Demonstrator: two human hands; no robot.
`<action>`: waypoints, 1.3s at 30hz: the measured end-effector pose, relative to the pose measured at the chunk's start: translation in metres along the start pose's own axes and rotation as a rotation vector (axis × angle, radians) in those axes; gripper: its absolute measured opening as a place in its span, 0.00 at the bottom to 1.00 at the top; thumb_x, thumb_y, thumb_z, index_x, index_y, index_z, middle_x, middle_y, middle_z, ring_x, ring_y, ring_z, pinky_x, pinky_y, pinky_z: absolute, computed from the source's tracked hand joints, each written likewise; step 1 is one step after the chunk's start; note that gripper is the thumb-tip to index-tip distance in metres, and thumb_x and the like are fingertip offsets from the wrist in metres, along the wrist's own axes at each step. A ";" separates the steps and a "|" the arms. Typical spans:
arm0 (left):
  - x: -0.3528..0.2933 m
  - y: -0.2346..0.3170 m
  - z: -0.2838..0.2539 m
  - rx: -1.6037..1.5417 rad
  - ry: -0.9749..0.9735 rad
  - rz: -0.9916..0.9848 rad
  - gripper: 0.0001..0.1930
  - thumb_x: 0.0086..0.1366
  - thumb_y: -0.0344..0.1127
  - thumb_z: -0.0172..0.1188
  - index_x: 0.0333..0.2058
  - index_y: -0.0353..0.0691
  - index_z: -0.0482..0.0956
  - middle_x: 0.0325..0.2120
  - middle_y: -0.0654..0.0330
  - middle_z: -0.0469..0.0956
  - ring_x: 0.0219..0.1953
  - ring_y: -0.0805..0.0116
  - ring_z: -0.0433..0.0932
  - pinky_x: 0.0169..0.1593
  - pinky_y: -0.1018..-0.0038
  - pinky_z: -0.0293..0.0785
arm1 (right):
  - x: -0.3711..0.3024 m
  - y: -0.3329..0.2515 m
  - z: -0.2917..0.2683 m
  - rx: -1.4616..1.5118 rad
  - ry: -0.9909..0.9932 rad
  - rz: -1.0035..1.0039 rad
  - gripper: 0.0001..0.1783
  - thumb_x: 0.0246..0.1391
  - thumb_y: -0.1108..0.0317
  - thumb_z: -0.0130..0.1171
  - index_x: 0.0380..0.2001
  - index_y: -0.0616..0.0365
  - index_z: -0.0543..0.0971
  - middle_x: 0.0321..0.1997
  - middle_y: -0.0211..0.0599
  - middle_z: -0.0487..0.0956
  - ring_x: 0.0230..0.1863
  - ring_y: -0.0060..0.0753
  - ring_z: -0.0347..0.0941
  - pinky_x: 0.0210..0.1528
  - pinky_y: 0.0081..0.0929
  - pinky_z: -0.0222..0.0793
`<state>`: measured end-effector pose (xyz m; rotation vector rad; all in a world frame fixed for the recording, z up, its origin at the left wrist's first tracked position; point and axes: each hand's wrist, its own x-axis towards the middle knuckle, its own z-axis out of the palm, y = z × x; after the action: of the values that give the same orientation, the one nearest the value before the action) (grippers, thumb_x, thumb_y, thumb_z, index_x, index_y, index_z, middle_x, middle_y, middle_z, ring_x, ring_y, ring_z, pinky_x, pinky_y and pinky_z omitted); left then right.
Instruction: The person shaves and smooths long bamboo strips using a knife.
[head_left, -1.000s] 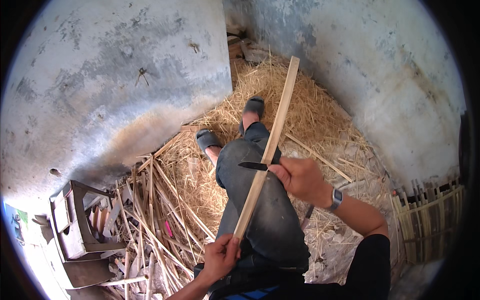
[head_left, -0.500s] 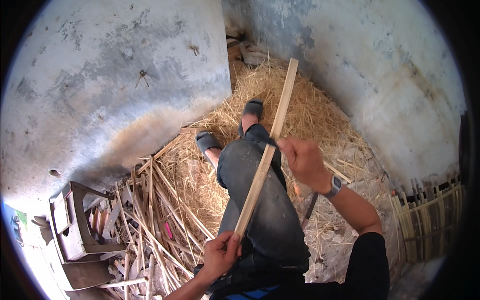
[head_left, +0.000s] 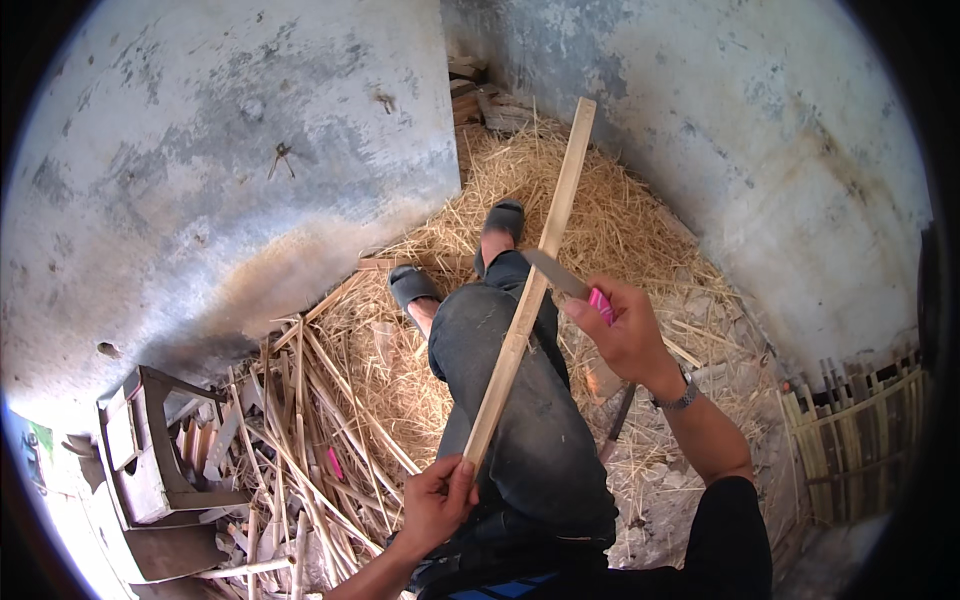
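Standing far left, a boxy frame (head_left: 150, 460) is showing flat, scuffed panels; wood or board, can't tell. Next, sticks (head_left: 300, 420) are lying tangled: thin, mostly straight, dry-looking. Left hand (head_left: 437, 503) is pinching the near end of the strip (head_left: 518, 325), fingers closed on it. Strip is slanting up and away over the trousers (head_left: 540, 430), far end sticking out above the straw (head_left: 605, 220). Looking like wood or bamboo: long, flat, narrow, pale, square at the far end. Guessing light, stiff with slight flex, not slippery, maybe splintery along the edges. Best hold: near end, where the fingers are sitting, well clear of the blade. Trousers are looking matte and worn, probably adding friction underneath. Knife (head_left: 562, 277) is crossing the strip just past mid-length, contact unclear; thin flat blade, pink handle. Right hand (head_left: 630, 340) is gripping that handle, fingers curled round it. Watch (head_left: 683, 392) is circling the wrist. Far right, a slatted rack (head_left: 855, 440) is standing near the wall (head_left: 770, 200), tops uneven.
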<state>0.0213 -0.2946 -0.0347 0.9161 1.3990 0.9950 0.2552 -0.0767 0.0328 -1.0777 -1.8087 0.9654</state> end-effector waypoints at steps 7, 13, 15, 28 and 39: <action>-0.003 -0.012 0.003 0.017 0.050 0.020 0.13 0.77 0.38 0.52 0.43 0.32 0.79 0.18 0.66 0.75 0.15 0.82 0.69 0.19 0.83 0.63 | 0.014 -0.006 0.013 -0.144 0.075 -0.129 0.24 0.48 0.52 0.79 0.24 0.57 0.74 0.18 0.20 0.65 0.21 0.15 0.58 0.23 0.21 0.55; -0.007 -0.003 0.004 -0.004 0.067 -0.010 0.14 0.78 0.38 0.52 0.36 0.35 0.79 0.18 0.68 0.75 0.16 0.84 0.69 0.21 0.83 0.62 | 0.039 0.005 0.003 -0.092 0.203 -0.019 0.21 0.55 0.54 0.73 0.24 0.57 0.76 0.15 0.23 0.66 0.19 0.17 0.60 0.22 0.25 0.57; -0.009 -0.003 0.003 0.013 0.060 0.009 0.13 0.77 0.38 0.52 0.37 0.35 0.80 0.18 0.68 0.75 0.16 0.84 0.69 0.21 0.83 0.63 | 0.044 0.019 0.002 -0.124 0.226 -0.107 0.21 0.60 0.54 0.68 0.22 0.57 0.75 0.14 0.23 0.65 0.18 0.17 0.59 0.21 0.27 0.55; -0.010 -0.006 0.004 0.326 0.158 0.220 0.12 0.76 0.37 0.54 0.40 0.34 0.80 0.16 0.65 0.77 0.18 0.80 0.74 0.22 0.79 0.70 | 0.136 0.021 -0.031 -0.455 0.416 -0.289 0.28 0.71 0.50 0.50 0.25 0.62 0.77 0.15 0.46 0.71 0.15 0.43 0.66 0.22 0.41 0.59; -0.005 -0.011 0.009 0.334 0.148 0.246 0.12 0.77 0.36 0.53 0.40 0.33 0.78 0.15 0.65 0.75 0.17 0.80 0.73 0.22 0.79 0.69 | 0.121 0.027 -0.016 -0.391 0.208 -0.283 0.28 0.71 0.53 0.51 0.22 0.65 0.77 0.13 0.47 0.68 0.14 0.40 0.63 0.21 0.41 0.58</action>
<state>0.0308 -0.3029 -0.0436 1.3075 1.6364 1.0450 0.2399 0.0463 0.0450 -1.0682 -1.9518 0.3251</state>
